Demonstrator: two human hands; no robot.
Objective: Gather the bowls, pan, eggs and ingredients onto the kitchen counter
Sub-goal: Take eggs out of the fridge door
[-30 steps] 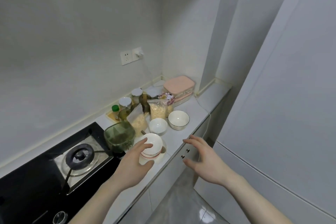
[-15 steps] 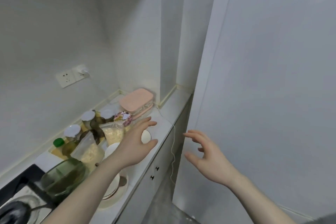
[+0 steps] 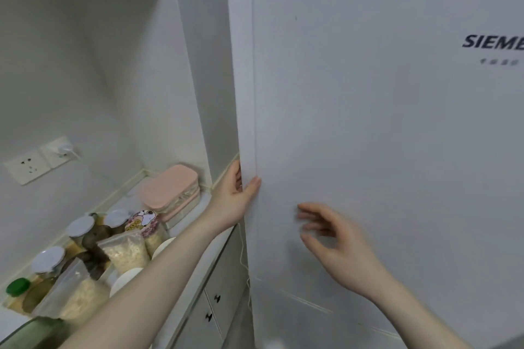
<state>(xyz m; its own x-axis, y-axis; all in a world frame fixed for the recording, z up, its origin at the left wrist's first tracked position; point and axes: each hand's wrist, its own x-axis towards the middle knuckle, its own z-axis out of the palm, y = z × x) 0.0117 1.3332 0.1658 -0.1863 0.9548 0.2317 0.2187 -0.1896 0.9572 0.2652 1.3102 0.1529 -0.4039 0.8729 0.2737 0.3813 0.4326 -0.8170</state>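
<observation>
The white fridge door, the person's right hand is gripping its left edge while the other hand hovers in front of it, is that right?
Not quite: the head view shows the left hand gripping the left edge of the white fridge door, fingers behind the edge and thumb on the front. The right hand is the one hovering in front of it, fingers loosely spread, holding nothing.
</observation>
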